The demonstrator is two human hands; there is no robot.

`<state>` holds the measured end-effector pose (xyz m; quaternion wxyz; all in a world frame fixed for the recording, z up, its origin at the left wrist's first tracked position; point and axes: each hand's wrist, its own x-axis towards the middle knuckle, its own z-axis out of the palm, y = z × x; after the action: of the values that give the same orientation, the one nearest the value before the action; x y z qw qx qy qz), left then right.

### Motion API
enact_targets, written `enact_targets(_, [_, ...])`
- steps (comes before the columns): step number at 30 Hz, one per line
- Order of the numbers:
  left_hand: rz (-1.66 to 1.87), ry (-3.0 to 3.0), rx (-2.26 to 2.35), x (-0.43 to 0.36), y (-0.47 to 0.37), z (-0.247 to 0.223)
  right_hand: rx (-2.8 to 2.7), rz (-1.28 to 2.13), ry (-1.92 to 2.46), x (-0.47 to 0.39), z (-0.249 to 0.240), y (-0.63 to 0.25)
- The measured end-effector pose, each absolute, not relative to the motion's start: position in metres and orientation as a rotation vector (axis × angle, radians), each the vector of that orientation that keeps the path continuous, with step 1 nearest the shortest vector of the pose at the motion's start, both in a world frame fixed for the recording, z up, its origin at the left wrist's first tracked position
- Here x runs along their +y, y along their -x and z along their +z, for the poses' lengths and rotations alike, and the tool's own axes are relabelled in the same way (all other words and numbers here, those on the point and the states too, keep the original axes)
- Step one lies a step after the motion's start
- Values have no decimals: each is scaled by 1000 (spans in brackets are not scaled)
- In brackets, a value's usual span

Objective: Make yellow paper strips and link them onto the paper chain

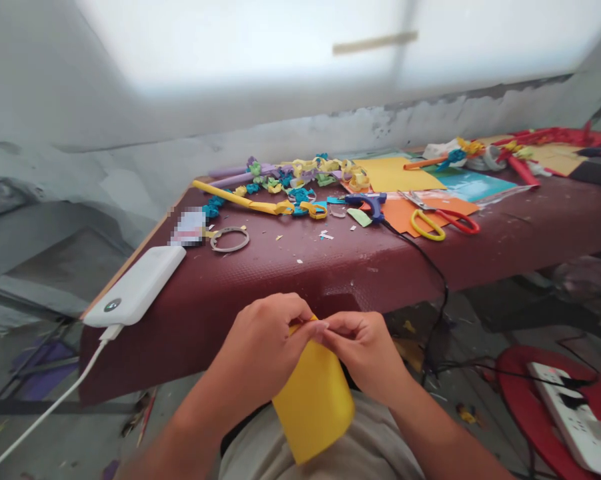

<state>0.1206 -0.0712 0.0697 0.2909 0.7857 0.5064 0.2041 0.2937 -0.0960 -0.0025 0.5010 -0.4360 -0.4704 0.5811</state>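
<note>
Head view, yellow sheet, smooth, curved, pinched in fingers

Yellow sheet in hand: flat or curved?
Curved: the yellow sheet bows at lower right. Cannot tell if its top is folded; left hand and right hand cover most of it.

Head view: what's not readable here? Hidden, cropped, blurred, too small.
All in the head view:
- Pinched top of the bent yellow paper sheet: covered by the left hand and right hand.
- Any print on the small pale flat card: pixelated.
- Far end of the thin white cable: cut off at lower left.
- Rest of the round red surface: cut off by the right edge.
- Material of the tiny white scraps: too small.
</note>
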Motion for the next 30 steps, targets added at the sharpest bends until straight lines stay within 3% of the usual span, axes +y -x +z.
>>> enact_targets(9, [836, -1647, 1458, -54, -88, 71, -1318, 1351, 1193, -93, -8, -320])
enact_targets(12, [1196, -2147, 1627, -61, -80, 67, -1270, 1381, 1206, -92, -5, -331])
enact_targets(14, [1399, -2679, 1414, -69, -79, 58, -1236, 1389, 1242, -90, 0, -342])
enact_targets(17, [1039, -3191, 792, -79, -80, 41, -1262, 1390, 1257, -89, 9, -356])
enact_targets(22, [1058, -3214, 753, -68, -73, 16, -1404, 1573, 1172, -94, 28, -365])
enact_targets(25, [1149, -3089, 823, -55, -62, 7, -1600, 1088, 1430, -76, 50, -392])
enact_targets(27, [1249, -2794, 1029, -55, -60, 2, -1590, 242, 1884, -51, 65, -426])
enact_targets(30, [1272, -1992, 1463, -65, -71, -4, -1479, -51, 2139, -5, 78, -482])
